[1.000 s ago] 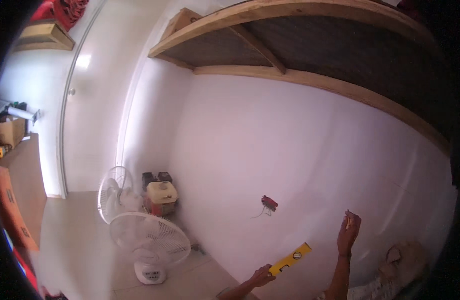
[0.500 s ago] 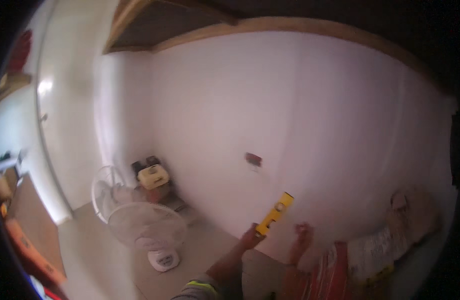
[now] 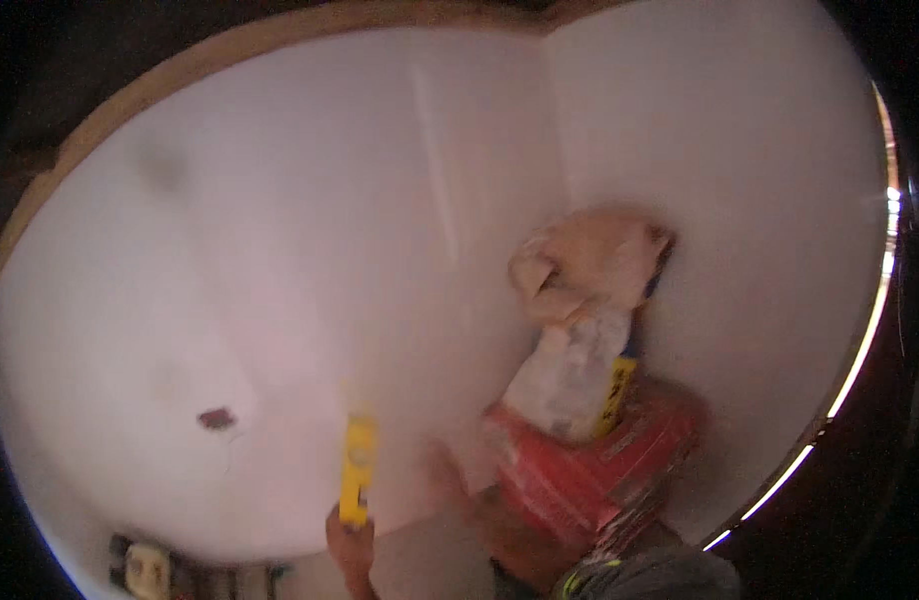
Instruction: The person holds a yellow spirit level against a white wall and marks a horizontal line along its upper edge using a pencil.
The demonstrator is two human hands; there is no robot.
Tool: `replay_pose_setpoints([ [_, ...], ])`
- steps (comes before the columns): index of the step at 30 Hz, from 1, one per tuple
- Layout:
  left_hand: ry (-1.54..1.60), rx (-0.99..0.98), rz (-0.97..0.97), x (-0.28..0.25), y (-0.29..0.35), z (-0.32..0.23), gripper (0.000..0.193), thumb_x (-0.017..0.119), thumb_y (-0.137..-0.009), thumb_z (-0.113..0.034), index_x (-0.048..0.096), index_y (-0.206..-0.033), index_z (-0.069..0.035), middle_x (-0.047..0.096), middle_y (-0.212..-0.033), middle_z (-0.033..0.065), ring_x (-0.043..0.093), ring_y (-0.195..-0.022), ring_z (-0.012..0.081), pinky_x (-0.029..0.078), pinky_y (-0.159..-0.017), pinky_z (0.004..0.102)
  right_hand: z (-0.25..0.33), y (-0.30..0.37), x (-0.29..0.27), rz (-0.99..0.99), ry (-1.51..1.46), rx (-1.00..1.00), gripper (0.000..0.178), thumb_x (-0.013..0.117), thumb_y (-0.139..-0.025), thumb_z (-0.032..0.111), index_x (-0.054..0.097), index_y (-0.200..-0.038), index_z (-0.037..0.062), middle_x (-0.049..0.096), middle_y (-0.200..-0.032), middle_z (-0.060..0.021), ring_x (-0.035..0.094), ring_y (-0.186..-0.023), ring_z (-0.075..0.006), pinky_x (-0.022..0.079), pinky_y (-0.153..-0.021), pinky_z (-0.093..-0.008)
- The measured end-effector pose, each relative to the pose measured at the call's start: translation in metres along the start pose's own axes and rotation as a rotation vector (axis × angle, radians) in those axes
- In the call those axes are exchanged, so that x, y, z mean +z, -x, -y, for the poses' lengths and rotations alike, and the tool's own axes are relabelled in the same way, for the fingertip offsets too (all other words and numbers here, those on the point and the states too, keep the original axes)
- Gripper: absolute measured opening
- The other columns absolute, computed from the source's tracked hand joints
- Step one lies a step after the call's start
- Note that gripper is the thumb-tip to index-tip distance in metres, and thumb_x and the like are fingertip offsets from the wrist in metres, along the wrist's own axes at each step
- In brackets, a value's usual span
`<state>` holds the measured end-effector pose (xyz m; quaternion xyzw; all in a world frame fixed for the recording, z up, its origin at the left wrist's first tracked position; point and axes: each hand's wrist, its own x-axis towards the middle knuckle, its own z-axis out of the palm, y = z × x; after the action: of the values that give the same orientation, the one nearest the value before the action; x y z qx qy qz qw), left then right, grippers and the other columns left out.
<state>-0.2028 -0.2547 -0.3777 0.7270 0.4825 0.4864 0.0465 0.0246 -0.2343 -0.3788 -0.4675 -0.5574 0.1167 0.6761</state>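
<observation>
A short yellow spirit level (image 3: 359,465) stands nearly upright in front of the pale wall. My left hand (image 3: 350,545) is closed around its lower end. To the right, my right hand (image 3: 452,478) is raised, apart from the level and just left of a red sack (image 3: 600,475). Motion smears its fingers, so I cannot tell whether they are closed. My right forearm crosses in front of the red sack's lower part.
Beyond the red sack lie a crumpled whitish sack (image 3: 565,375) and a tan paper sack (image 3: 600,250), near the wall corner. A small dark red recess or box (image 3: 217,418) sits in the wall (image 3: 310,220). A cream-and-black machine (image 3: 148,572) is at lower left.
My view has swung right, so the fans and door have left it and the sacks are nearer the middle. The level is still in my left hand, now more upright.
</observation>
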Motion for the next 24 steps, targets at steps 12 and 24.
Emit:
replay_pose_setpoints([
  [12,-0.083,-0.226,0.421,0.047,0.037,0.054,0.028,0.069,-0.079,-0.029,0.066,-0.098,-0.010,0.069,-0.089,0.0160,0.065,-0.086,0.0398,0.050,-0.074,0.0512,-0.040,0.022,0.026,0.507,0.627,0.052,0.038,0.056,-0.096,0.023,0.057,-0.128,0.0031,0.057,-0.127,-0.0190,0.052,-0.120,-0.0358,0.041,-0.105,-0.0428],
  [24,0.017,-0.188,0.518,0.052,0.039,0.049,0.030,0.072,-0.076,-0.022,0.062,-0.101,-0.007,0.066,-0.090,0.0170,0.063,-0.084,0.0408,0.049,-0.074,0.0497,-0.004,0.024,0.135,0.507,0.047,0.070,0.051,0.065,-0.088,0.040,0.056,-0.127,0.0091,0.055,-0.130,-0.0166,0.049,-0.124,-0.0361,0.045,-0.100,-0.0496],
])
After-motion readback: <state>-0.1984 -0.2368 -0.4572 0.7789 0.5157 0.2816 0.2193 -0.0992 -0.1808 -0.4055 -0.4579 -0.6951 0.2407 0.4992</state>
